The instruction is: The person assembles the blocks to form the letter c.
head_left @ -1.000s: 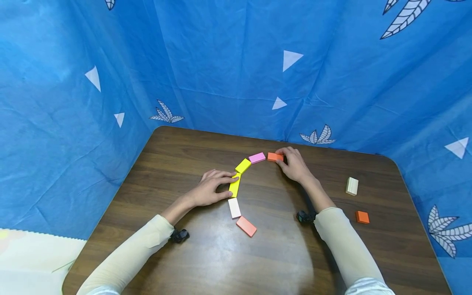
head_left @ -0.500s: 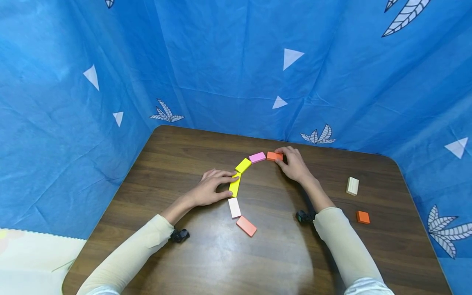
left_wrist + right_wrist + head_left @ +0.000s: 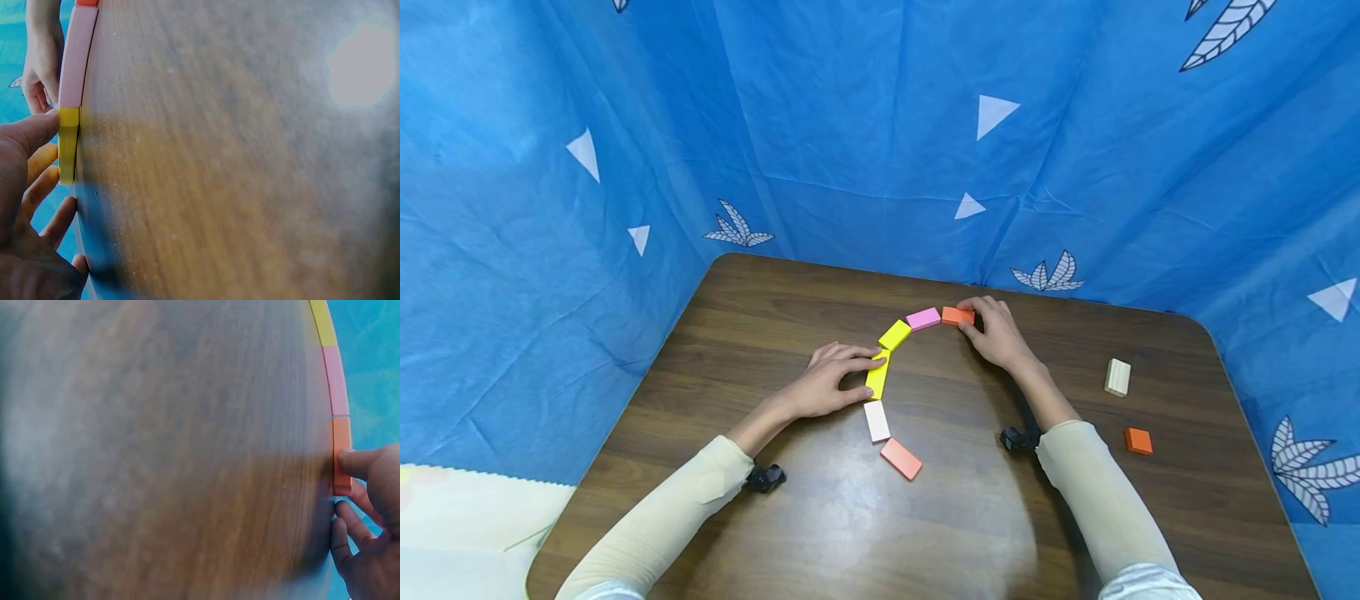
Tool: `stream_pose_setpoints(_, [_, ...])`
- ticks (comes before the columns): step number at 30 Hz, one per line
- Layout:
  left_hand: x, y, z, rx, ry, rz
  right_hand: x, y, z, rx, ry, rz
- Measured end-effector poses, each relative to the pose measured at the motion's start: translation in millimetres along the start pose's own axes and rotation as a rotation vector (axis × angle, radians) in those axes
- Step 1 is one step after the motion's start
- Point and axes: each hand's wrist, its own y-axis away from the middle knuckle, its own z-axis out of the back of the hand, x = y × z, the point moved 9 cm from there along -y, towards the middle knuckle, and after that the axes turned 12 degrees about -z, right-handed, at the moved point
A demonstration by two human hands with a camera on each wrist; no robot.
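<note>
My right hand [image 3: 996,336] pinches an orange block [image 3: 953,316] between thumb and fingers at the far end of a curved row. The block's left end meets a pink block [image 3: 923,319]; the right wrist view also shows these ends touching. My left hand [image 3: 827,383] holds the longer yellow block [image 3: 878,377], thumb near its lower end and fingertips near its upper part. A second yellow block [image 3: 895,336] lies between it and the pink one. Below come a white block [image 3: 876,422] and a salmon block [image 3: 901,459]. All lie flat.
To the right on the brown wooden table [image 3: 962,533] are a natural wood block [image 3: 1117,377] and a separate orange block [image 3: 1138,441]. A blue patterned curtain [image 3: 865,150] hangs behind the table and at its sides.
The orange block has slid slightly left with my right hand, narrowing the gap to the pink block until they meet. My left hand has stayed on the yellow block.
</note>
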Motion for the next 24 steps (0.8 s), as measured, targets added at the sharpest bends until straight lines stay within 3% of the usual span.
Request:
stream_pose_setpoints(14, [-2.6,-0.1,-1.4,0.003,0.018,-0.002,-9,10.6,10,0.031,-0.031,-0.019])
stream_pose_setpoints(21, [-1.3,1.3,0.2,-0.006,0.016,-0.008,-36,27.9,38,0.004,-0.058,-0.027])
stream_pose_setpoints(24, [-1.3,1.3,0.7,-0.014,0.013,-0.013,-52,42.4,53,-0.013,-0.002,-0.038])
